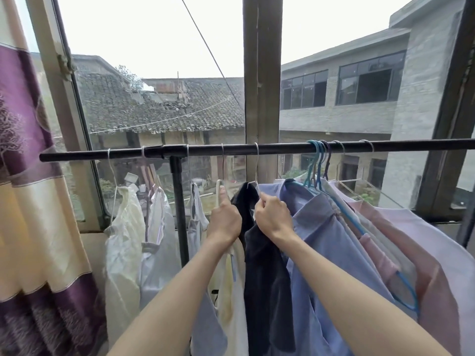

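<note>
Tight along the black rail (239,149): dark garment (264,278) on its wire hanger (256,165), squeezed between cream garment (231,291) and blue shirt (321,240). Left hand (224,218) gripping the cream one, thumb raised; right hand (272,214) pinching the dark collar, both forearms reaching upward.

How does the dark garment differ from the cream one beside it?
The dark garment is near black; the cream garment is pale with yellowish marks. The right hand grips the dark one's top, the left hand the cream one's. Both hang from the black rail.
</note>
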### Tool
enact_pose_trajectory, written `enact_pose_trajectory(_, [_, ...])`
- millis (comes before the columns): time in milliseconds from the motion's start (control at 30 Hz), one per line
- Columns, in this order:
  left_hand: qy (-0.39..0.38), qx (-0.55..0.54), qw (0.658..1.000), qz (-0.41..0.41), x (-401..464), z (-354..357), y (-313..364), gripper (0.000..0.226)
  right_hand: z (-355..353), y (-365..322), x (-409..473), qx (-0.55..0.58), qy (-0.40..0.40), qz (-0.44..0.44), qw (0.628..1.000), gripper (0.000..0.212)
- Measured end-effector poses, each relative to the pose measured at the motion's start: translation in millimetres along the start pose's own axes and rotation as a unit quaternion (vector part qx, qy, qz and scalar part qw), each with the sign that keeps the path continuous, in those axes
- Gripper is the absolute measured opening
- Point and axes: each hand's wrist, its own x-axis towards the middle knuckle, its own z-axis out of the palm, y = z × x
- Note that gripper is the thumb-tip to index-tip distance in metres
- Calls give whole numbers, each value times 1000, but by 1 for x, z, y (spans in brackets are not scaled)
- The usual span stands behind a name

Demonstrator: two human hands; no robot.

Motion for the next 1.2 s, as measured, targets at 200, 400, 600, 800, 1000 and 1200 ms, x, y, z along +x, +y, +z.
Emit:
enact_pose_trajectory(200, [6, 10, 1000, 17, -1, -2, -4, 64, 0, 2, -3, -12, 7, 9, 1000, 41])
enact_pose_trajectory(400, [14, 130, 991, 11, -3, -14, 8, 62, -15, 4, -13, -8, 33, -22, 999, 25])
enact_pose_trajectory(600, [116, 127, 972, 158, -6, -18, 43, 56, -55, 32, 2, -171, 135, -41, 975, 38])
enact_pose_trajectory(800, [-61, 71, 992, 88, -16, 23, 68, 66, -61, 45, 1, -242, 108, 2, 964, 32])
enact_pose_trajectory(1000, [-66, 25, 996, 48, -20, 50, 65, 72, -65, 43, -5, -207, 88, -36, 974, 39])
enact_pose_trajectory(1200, [-3, 10, 1000, 17, -27, 70, 68, 69, -72, 58, 1, -202, 23, -6, 979, 45])
